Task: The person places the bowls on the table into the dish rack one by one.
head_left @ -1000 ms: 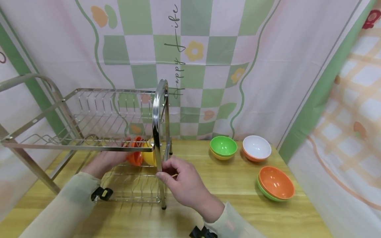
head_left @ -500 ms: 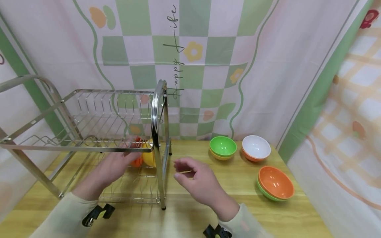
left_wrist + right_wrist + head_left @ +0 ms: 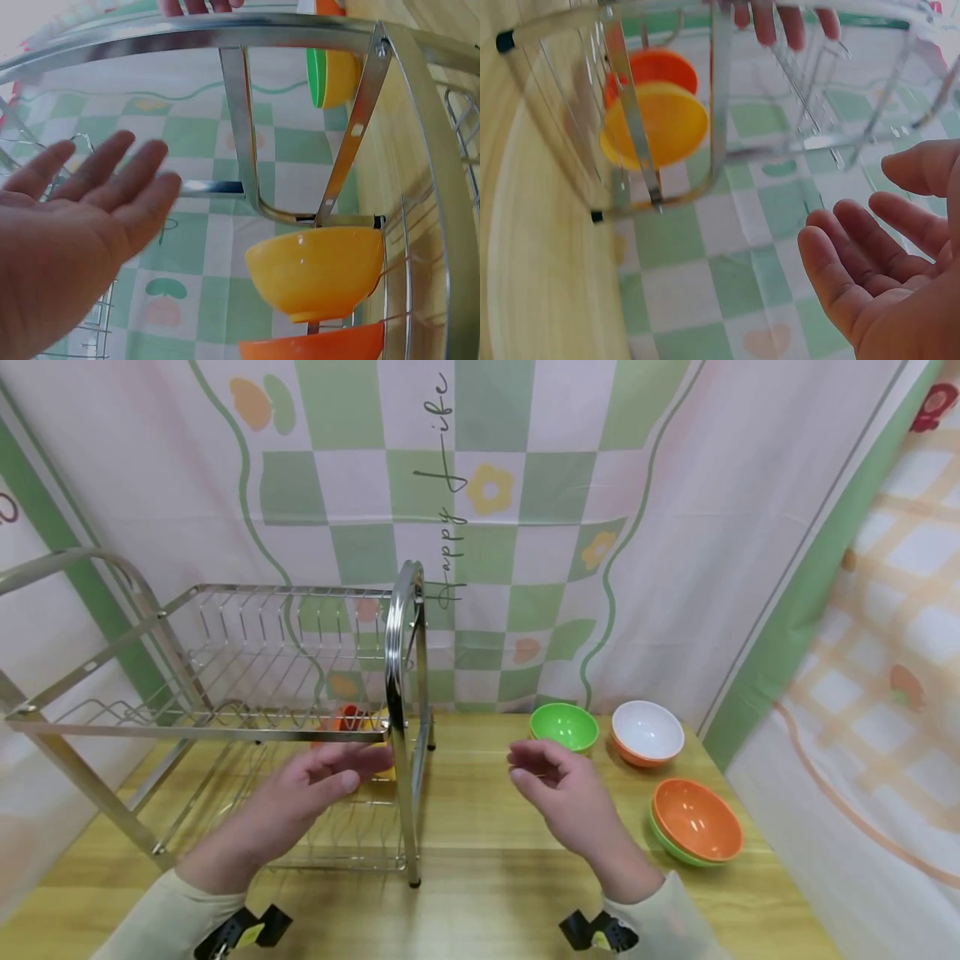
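My left hand [image 3: 303,797] hovers at the front of the dish rack [image 3: 393,652], fingers loosely extended and holding nothing. In the left wrist view, a yellow bowl [image 3: 315,270] and an orange bowl [image 3: 319,345] stand on edge in the rack's lower tier. From the head, the left hand and the upper tier hide most of both bowls. To the right of the rack, my right hand [image 3: 573,797] is held over the table with fingers relaxed and a gap between thumb and fingertips. It overlaps the front of the green bowl [image 3: 564,725] in the head view.
At the right of the wooden table [image 3: 480,877], a white bowl [image 3: 647,731] rests in an orange one, and another orange bowl [image 3: 696,818] sits in a green one. The green bowl stands nearby. A checked curtain [image 3: 495,552] hangs behind.
My right hand has let go of the rack's right post and moved right. My left hand has left the orange bowl and come forward out of the lower tier.
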The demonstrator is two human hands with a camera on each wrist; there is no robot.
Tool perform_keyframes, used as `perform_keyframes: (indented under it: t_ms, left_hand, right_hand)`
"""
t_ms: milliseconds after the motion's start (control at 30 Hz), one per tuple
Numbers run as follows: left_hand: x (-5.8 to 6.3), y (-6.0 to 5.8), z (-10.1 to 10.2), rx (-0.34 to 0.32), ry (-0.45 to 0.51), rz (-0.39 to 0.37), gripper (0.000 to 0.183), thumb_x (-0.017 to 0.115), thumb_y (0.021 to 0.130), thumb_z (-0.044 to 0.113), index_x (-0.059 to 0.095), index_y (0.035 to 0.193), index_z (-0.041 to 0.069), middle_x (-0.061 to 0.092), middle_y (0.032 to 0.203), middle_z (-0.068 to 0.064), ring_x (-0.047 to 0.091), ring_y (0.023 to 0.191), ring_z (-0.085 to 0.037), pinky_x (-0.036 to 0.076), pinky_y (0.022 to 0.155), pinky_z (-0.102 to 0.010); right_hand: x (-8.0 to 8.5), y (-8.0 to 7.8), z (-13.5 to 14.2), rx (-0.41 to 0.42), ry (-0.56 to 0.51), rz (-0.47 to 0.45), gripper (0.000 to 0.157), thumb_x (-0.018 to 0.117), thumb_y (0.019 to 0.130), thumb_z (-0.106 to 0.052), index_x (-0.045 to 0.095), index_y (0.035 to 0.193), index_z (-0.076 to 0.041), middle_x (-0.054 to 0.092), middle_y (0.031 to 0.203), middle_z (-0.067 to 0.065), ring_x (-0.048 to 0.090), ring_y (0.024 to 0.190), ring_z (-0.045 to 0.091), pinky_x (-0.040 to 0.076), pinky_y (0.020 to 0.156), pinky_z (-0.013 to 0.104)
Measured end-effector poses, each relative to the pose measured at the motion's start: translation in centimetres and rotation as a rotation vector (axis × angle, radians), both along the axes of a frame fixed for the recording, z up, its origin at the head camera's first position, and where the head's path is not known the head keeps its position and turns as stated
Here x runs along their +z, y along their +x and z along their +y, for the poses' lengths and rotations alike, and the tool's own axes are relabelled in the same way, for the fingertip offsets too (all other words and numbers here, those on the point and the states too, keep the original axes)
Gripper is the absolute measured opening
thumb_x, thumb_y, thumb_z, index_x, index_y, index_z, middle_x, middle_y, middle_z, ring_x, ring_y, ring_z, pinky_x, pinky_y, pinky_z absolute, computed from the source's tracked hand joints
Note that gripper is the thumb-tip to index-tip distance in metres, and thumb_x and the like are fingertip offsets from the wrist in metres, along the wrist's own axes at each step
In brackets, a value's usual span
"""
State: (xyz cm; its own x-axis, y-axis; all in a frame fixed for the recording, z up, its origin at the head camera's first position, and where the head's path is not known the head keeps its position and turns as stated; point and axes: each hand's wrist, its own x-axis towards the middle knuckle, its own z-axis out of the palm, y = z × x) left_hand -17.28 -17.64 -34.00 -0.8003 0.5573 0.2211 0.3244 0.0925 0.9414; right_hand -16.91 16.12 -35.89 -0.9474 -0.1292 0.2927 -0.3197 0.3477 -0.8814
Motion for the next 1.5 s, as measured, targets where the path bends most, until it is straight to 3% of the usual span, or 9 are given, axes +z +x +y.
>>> perform_keyframes:
  t_ms: [167,433,600,733,967,1167,1267,1367,1500]
  left_hand:
    - [0.0,0.5,0.5,-0.061,0.068,-0.031,0.042,0.045,0.106,0.009,0.043,0.146,-0.001,0.053,0.142,-0.016,0.051,0.129,-0.028,0.040,0.104,-0.029]
    - [-0.2,0.8,1.2,-0.151,0.222,-0.123,0.046,0.048,0.106,0.007,0.041,0.151,0.006,0.045,0.141,-0.030,0.054,0.124,-0.034,0.044,0.103,-0.045]
    - [-0.6,0.7,1.6,-0.215,0.278,-0.105,0.049,0.047,0.106,0.004,0.036,0.153,0.007,0.047,0.136,-0.032,0.057,0.120,-0.033,0.046,0.099,-0.051]
    - [-0.7,1.0,1.9,-0.148,0.231,-0.080,0.050,0.051,0.104,0.003,0.041,0.152,0.011,0.053,0.131,-0.030,0.060,0.116,-0.032,0.049,0.097,-0.047]
    - [-0.6,1.5,2.9,-0.001,0.151,-0.003,0.037,0.060,0.099,0.003,0.057,0.136,0.000,0.064,0.123,-0.022,0.064,0.108,-0.031,0.054,0.090,-0.045]
    - [-0.9,1.7,3.8,0.100,0.141,0.052,0.031,0.065,0.095,0.002,0.062,0.126,-0.003,0.069,0.114,-0.018,0.068,0.098,-0.028,0.057,0.084,-0.041]
    - [-0.9,1.8,4.2,0.160,0.124,0.063,0.029,0.068,0.093,0.002,0.063,0.121,-0.005,0.070,0.110,-0.016,0.069,0.094,-0.026,0.058,0.082,-0.040]
    - [-0.9,1.9,4.5,0.207,0.098,0.068,0.024,0.070,0.092,0.004,0.066,0.114,-0.003,0.072,0.105,-0.012,0.070,0.090,-0.026,0.059,0.079,-0.038]
    - [-0.7,1.8,4.7,0.236,0.050,0.077,0.016,0.073,0.091,0.008,0.069,0.106,0.005,0.072,0.101,-0.008,0.070,0.090,-0.026,0.059,0.078,-0.037]
  right_hand:
    - [0.6,0.1,2.3,-0.080,-0.011,0.022,0.027,0.070,0.095,-0.011,0.067,0.120,-0.001,0.069,0.111,0.013,0.064,0.102,0.021,0.054,0.085,0.024]
    - [2.1,0.5,6.1,-0.244,0.035,0.034,0.027,0.066,0.097,-0.012,0.065,0.121,0.001,0.067,0.114,0.012,0.062,0.099,0.010,0.052,0.083,0.017]
    - [2.8,1.0,9.2,-0.337,0.099,0.065,0.030,0.065,0.098,-0.015,0.064,0.125,-0.001,0.066,0.115,0.005,0.059,0.098,0.002,0.049,0.079,0.012]
    - [3.1,1.7,11.8,-0.400,0.175,0.045,0.037,0.064,0.100,-0.023,0.061,0.131,-0.004,0.065,0.117,-0.005,0.057,0.100,-0.004,0.047,0.078,0.009]
    - [2.9,2.1,16.4,-0.487,0.266,-0.056,0.046,0.059,0.102,-0.031,0.055,0.139,-0.003,0.064,0.122,0.000,0.056,0.094,-0.007,0.045,0.073,0.010]
    - [1.7,2.0,20.0,-0.444,0.105,-0.136,0.044,0.061,0.101,-0.019,0.051,0.138,0.002,0.060,0.103,-0.023,0.062,0.084,-0.004,0.055,0.072,0.017]
    - [1.0,2.0,21.5,-0.421,0.038,-0.184,0.046,0.060,0.101,-0.016,0.046,0.139,0.006,0.061,0.096,-0.025,0.064,0.083,-0.002,0.058,0.072,0.023]
    - [0.5,2.0,22.6,-0.419,0.053,-0.258,0.056,0.055,0.104,-0.022,0.035,0.145,0.010,0.066,0.111,0.007,0.064,0.081,-0.003,0.059,0.073,0.027]
    - [-0.4,1.6,24.0,-0.379,0.070,-0.343,0.064,0.049,0.106,-0.023,0.022,0.146,0.018,0.046,0.129,0.040,0.061,0.082,-0.003,0.059,0.076,0.032]
